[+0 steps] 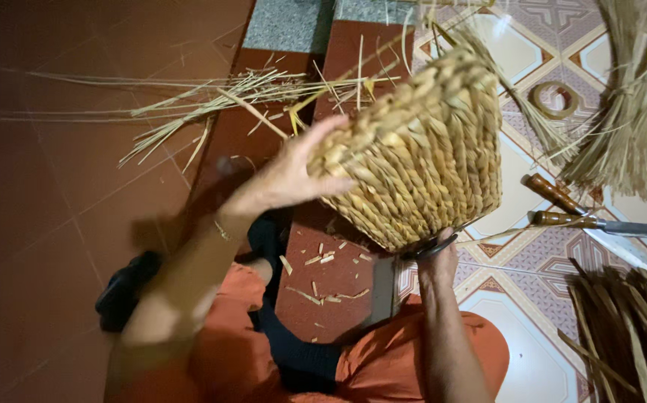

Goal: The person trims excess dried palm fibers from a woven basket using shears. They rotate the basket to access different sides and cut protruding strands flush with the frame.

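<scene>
Two hands on one woven straw basket (pixel 420 149), held tilted above the lap at centre frame. Left hand (pixel 294 175) at 9 o'clock of basket: fingers spread wide, palm flat against woven wall. Right hand (pixel 437 257) at 6 o'clock, under basket rim: closed on dark-handled scissors (pixel 429 247), touching basket. Two wood-handled knives (pixel 585 216) at 3 o'clock on tiled floor (pixel 517 298). Loose straw (pixel 219 104) at 10 o'clock; straw bundle (pixel 622 112) at 2 o'clock.

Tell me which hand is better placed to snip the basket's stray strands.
Probably the right hand: it holds dark-handled scissors under the woven basket. The left hand is pressed against the basket's side.
</scene>
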